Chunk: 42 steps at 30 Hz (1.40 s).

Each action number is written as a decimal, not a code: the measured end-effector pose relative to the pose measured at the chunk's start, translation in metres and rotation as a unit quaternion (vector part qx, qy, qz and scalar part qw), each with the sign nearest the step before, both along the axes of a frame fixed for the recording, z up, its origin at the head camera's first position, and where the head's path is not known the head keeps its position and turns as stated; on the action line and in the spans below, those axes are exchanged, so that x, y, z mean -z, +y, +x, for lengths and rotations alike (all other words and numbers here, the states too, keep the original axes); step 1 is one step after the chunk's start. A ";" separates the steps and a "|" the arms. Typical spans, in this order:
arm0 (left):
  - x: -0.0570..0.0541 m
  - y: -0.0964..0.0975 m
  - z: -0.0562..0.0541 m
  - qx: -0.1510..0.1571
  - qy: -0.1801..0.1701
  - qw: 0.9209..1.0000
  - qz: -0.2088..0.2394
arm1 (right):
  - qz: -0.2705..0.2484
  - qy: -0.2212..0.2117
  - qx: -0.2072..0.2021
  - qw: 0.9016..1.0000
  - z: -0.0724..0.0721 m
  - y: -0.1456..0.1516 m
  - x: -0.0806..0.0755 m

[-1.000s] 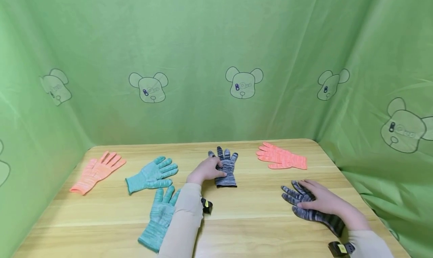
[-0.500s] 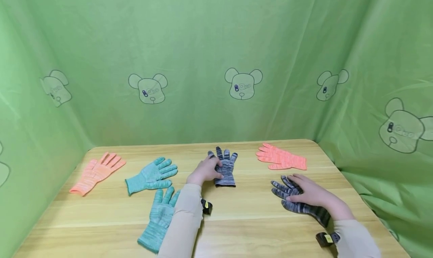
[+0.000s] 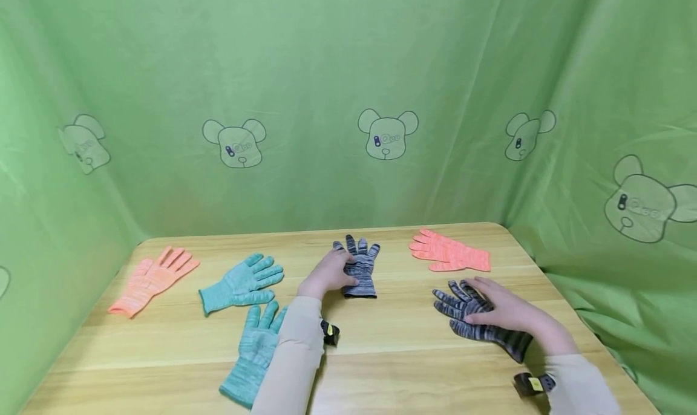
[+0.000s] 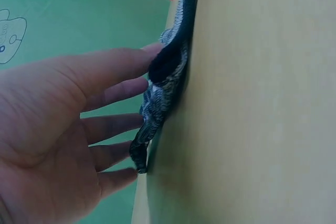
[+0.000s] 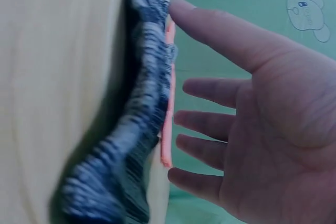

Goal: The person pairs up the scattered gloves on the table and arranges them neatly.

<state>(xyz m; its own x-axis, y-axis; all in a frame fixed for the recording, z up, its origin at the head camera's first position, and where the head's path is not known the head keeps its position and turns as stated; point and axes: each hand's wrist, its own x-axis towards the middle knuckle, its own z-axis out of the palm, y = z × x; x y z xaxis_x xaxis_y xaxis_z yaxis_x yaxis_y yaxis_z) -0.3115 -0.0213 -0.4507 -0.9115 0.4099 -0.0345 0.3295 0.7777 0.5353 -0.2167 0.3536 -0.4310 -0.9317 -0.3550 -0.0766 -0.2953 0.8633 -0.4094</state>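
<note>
On the table's far middle lies a black-and-grey knitted glove (image 3: pixel 362 274), its fingers pointing away. My left hand (image 3: pixel 328 274) rests its spread, nearly straight fingertips on that glove; in the left wrist view the thumb touches it near the dark cuff. A second black-and-grey glove (image 3: pixel 479 321) lies at the right, fingers pointing left and away. Over it is my right hand (image 3: pixel 503 307), fingers extended. In the right wrist view a small gap shows between most of these fingers and the glove; whether the thumb (image 5: pixel 210 27) touches it, I cannot tell.
A coral glove (image 3: pixel 452 251) lies at the far right of the wooden table (image 3: pixel 392 372), another coral glove (image 3: pixel 155 282) at the far left. Two teal gloves (image 3: pixel 242 282) lie left of centre, one partly behind my left forearm. Green curtains (image 3: pixel 305 58) surround the table.
My right hand slid its glove to the left and away from me, then loosened slightly from it. The left hand has stayed in place on its glove.
</note>
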 end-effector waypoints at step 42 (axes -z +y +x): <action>0.003 -0.006 -0.001 0.017 -0.035 0.999 0.036 | -0.011 0.010 -0.028 0.999 -0.007 -0.002 0.007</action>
<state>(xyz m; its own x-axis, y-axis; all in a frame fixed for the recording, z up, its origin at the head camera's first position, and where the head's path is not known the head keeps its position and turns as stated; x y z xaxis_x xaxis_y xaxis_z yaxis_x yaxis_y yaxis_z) -0.3127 -0.0270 -0.4536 -0.8932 0.4446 -0.0668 0.3154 0.7256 0.6116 -0.2233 0.3514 -0.4377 -0.9117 -0.4080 -0.0488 -0.3515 0.8359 -0.4215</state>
